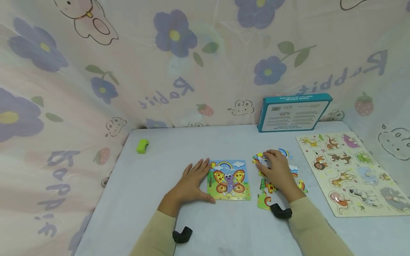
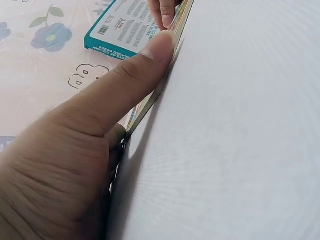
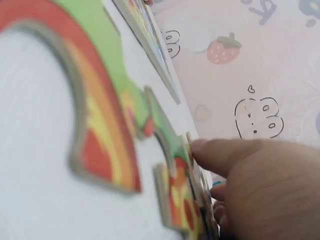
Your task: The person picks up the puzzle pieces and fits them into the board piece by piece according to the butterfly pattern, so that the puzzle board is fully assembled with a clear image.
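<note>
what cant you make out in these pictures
Puzzle pieces: partly under the right hand, head view; any grip is unclear.
Teal box, fine print: too small, head view.
Animal board, lower right corner: cut by head view's edge.
Butterfly board, picture: nearly edge-on, left wrist view.
Nearest piece: blurred, right wrist view.

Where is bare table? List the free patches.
Free: white tabletop between the small green arched block and the left hand; also beyond the square butterfly puzzle. Crowded: around the right hand, amid loose multicoloured puzzle pieces, beside the cream rectangular animal board.
</note>
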`<action>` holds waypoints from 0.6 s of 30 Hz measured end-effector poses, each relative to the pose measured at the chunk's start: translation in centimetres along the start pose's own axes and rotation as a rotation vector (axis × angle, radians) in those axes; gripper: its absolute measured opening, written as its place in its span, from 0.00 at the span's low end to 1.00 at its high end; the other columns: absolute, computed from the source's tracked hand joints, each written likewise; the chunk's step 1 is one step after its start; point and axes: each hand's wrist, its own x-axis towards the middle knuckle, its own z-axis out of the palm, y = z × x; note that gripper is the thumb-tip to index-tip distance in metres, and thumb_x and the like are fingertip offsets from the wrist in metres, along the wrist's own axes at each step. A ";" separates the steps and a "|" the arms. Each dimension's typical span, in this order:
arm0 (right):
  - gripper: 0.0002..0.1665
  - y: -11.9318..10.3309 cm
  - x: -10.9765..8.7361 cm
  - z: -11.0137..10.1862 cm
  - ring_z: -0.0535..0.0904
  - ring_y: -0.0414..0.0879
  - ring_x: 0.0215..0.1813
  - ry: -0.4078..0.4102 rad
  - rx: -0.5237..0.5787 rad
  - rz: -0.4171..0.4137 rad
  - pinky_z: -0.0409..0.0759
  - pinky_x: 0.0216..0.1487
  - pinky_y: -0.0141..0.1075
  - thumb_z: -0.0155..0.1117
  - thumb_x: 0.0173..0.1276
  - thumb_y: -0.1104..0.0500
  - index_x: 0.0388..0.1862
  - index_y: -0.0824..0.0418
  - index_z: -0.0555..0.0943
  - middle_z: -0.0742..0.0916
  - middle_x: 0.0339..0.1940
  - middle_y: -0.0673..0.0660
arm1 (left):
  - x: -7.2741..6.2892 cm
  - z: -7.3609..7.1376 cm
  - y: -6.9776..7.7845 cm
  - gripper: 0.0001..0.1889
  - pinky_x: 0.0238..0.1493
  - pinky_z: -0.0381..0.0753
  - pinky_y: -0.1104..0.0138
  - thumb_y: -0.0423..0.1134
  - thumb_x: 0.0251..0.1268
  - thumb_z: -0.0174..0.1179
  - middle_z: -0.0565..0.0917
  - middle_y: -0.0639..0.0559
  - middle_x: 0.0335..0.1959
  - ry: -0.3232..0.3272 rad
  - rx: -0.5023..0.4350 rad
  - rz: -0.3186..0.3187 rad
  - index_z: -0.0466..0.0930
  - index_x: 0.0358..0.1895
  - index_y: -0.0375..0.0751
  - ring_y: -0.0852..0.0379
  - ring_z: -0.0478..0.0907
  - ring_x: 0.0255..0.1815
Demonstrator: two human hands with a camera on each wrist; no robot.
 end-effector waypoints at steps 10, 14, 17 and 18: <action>0.27 -0.7 -0.1 0.0 0.59 0.71 0.80 0.004 0.061 0.074 0.59 0.76 0.71 0.70 0.81 0.57 0.72 0.68 0.78 0.71 0.77 0.70 | 0.1 0.1 0.0 0.75 0.85 0.30 0.50 0.83 0.43 0.74 0.41 0.60 0.91 -0.007 0.027 -0.017 0.48 0.91 0.49 0.57 0.32 0.90; 0.25 -0.7 -0.3 -0.1 0.68 0.66 0.74 0.017 0.147 0.074 0.65 0.75 0.66 0.70 0.81 0.58 0.71 0.66 0.76 0.78 0.71 0.67 | 0.1 0.2 0.1 0.75 0.85 0.30 0.50 0.82 0.43 0.75 0.41 0.61 0.91 -0.001 0.026 -0.017 0.48 0.91 0.49 0.57 0.33 0.90; 0.19 -0.8 -0.6 -0.1 0.77 0.59 0.65 0.044 0.232 0.064 0.74 0.68 0.57 0.68 0.84 0.56 0.66 0.63 0.79 0.84 0.63 0.62 | 0.1 0.2 0.2 0.75 0.85 0.30 0.50 0.81 0.43 0.76 0.42 0.60 0.91 0.003 0.021 -0.019 0.48 0.91 0.47 0.56 0.33 0.90; 0.17 -0.8 -0.7 -0.1 0.78 0.57 0.63 0.057 0.248 0.057 0.76 0.66 0.53 0.67 0.84 0.54 0.64 0.62 0.80 0.85 0.61 0.61 | 0.1 0.2 0.3 0.75 0.85 0.30 0.50 0.81 0.44 0.76 0.42 0.60 0.91 0.005 0.021 -0.020 0.48 0.91 0.47 0.56 0.33 0.90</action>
